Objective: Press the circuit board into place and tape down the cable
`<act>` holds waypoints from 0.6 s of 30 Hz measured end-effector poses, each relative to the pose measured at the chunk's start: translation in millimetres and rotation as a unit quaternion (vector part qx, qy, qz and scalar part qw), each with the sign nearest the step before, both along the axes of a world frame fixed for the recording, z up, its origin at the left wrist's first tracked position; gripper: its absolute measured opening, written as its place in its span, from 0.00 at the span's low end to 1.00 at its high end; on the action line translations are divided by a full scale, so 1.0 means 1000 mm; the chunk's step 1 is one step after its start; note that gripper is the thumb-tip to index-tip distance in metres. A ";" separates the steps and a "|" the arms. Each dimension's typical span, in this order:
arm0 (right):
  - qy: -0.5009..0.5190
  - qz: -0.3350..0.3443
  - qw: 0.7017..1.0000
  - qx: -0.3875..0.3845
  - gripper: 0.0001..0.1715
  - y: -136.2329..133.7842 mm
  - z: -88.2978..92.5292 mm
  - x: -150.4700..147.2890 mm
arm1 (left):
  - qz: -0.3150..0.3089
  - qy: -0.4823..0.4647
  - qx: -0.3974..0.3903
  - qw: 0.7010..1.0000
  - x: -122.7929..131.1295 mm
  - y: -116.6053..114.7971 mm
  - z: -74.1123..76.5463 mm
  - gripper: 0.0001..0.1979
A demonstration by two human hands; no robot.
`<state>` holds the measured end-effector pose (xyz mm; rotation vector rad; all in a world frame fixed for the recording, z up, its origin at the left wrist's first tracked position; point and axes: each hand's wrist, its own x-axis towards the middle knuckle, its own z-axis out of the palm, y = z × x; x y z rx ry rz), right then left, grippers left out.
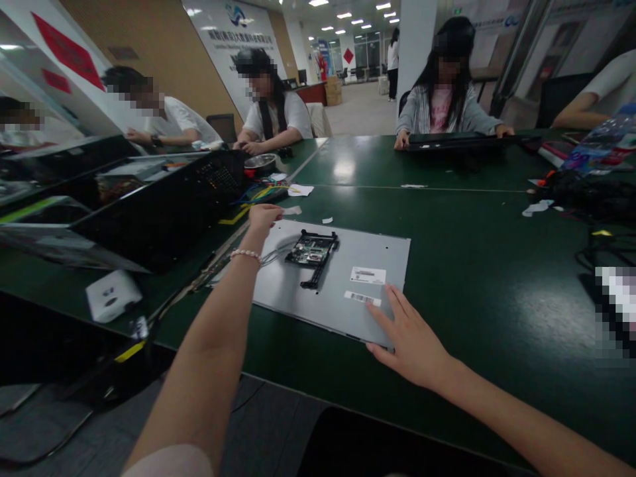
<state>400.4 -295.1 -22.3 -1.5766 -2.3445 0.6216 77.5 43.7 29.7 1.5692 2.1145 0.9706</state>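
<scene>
A flat silver metal panel (358, 252) lies on the green table in front of me. On it sits a small green circuit board (311, 252) in a black plastic frame, with thin grey cables (279, 252) running off to the left. My right hand (412, 338) rests with spread fingers on the panel's near right corner, beside a white barcode label (362, 298). My left hand (264, 216) is closed in a pinch at the panel's far left corner. A whitish strip (292, 211) sticks out from its fingertips.
Left stands a large black computer case (159, 205), with a white box-shaped device (113, 295) before it. Colored wires (268, 192) and paper scraps (301, 190) lie beyond the panel. Black cables (571, 195) and a plastic bottle (603, 142) are at right. Several people sit around the table.
</scene>
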 end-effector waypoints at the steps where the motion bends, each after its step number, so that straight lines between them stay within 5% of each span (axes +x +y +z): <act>1: 0.000 -0.001 1.000 0.000 0.41 0.000 0.000 0.000 | 0.003 0.000 0.000 1.000 0.007 0.004 -0.007 0.15; 5: -0.002 -0.001 1.000 -0.005 0.42 0.001 0.000 0.001 | 0.008 0.011 -0.012 1.000 0.024 0.015 -0.033 0.12; 9: -0.001 0.003 1.000 -0.019 0.43 0.002 0.001 0.002 | 0.008 0.034 -0.031 0.999 0.026 0.019 -0.043 0.10; 18: 0.069 0.006 0.996 -0.053 0.43 0.000 0.005 0.007 | 0.000 0.095 -0.033 0.995 -0.031 -0.010 -0.012 0.12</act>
